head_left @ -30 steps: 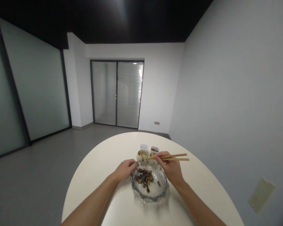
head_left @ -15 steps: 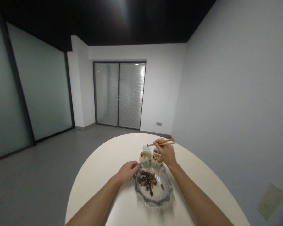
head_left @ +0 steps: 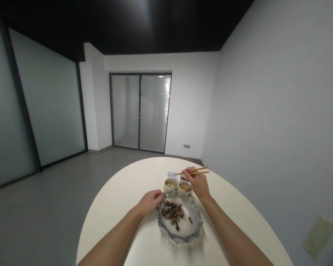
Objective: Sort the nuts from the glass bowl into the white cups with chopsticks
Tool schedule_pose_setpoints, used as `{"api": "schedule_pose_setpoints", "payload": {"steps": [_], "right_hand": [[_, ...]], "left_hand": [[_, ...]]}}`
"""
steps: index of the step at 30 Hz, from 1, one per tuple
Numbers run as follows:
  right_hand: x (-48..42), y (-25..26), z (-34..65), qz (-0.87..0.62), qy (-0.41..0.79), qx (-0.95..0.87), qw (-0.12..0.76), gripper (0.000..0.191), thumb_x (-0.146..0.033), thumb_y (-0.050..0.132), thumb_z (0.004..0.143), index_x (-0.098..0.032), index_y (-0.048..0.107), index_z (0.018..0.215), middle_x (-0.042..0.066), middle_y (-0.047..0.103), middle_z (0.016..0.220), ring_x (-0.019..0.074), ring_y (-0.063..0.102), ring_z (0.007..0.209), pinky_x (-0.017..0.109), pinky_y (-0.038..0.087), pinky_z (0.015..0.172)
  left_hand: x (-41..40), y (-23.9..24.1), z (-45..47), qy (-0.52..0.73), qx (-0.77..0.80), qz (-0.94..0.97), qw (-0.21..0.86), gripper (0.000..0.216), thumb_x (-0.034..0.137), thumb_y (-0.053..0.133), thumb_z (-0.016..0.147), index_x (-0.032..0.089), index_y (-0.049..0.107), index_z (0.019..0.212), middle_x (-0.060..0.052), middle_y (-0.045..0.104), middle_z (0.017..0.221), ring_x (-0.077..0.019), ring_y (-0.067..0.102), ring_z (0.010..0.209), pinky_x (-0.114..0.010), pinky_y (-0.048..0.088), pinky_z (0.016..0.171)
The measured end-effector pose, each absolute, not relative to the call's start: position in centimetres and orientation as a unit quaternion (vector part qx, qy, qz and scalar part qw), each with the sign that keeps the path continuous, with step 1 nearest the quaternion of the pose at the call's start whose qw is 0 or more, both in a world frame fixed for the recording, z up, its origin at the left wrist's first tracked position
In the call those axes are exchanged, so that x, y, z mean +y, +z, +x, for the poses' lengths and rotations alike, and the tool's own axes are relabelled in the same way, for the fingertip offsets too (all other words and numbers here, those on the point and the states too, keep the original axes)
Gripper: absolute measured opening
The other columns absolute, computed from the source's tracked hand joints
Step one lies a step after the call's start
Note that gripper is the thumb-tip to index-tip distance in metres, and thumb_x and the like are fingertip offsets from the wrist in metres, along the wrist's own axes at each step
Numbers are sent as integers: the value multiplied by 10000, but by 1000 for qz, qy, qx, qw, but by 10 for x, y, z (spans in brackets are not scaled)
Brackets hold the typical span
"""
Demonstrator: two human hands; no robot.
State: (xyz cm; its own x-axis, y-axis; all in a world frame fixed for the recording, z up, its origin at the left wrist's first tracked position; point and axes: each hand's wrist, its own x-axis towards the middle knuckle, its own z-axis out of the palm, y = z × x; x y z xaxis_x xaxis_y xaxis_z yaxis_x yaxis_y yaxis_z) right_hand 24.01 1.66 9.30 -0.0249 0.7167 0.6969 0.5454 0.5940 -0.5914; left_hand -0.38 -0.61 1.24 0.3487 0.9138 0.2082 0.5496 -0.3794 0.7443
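My right hand is closed around a pair of wooden chopsticks. Their tips point left, over a small white dish; nothing shows clearly between them. A clear glass bowl with a wavy rim stands in front of me, holding a pile of dark brown, seed-like pieces. At its far left rim, my left hand grips the edge with thumb and fingers. Behind the bowl are a cream cup with pale contents and a second cup of tan, nut-like pieces. Another dish is partly hidden by my right hand.
Everything stands on a round white table. A white wall rises close on the right, with a beige plate low on it. Farther off are glass doors and frosted glass panels.
My right hand and the chopsticks have moved slightly down and right. A small dark piece at their tips earlier is no longer visible there. My left hand stays at the rim.
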Motion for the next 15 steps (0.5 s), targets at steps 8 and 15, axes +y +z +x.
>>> {"api": "schedule_pose_setpoints", "payload": {"steps": [8,15], "right_hand": [[-28,88,251,-421,158,-702,552,258,-481,688,852,-224,701,833,24,755,767,221,724,710,300,575,667],[-59,71,260,-445,218,-714,494,245,-462,705,841,-220,721,800,22,759,743,222,726,660,286,581,613]], "left_hand": [[-1,5,-2,314,479,766,292,348,400,443,898,165,700,884,-30,712,841,-185,604,793,-260,426,712],[-3,5,1,319,474,764,299,398,467,440,908,163,695,869,-29,698,808,-184,592,774,-258,428,699]]}}
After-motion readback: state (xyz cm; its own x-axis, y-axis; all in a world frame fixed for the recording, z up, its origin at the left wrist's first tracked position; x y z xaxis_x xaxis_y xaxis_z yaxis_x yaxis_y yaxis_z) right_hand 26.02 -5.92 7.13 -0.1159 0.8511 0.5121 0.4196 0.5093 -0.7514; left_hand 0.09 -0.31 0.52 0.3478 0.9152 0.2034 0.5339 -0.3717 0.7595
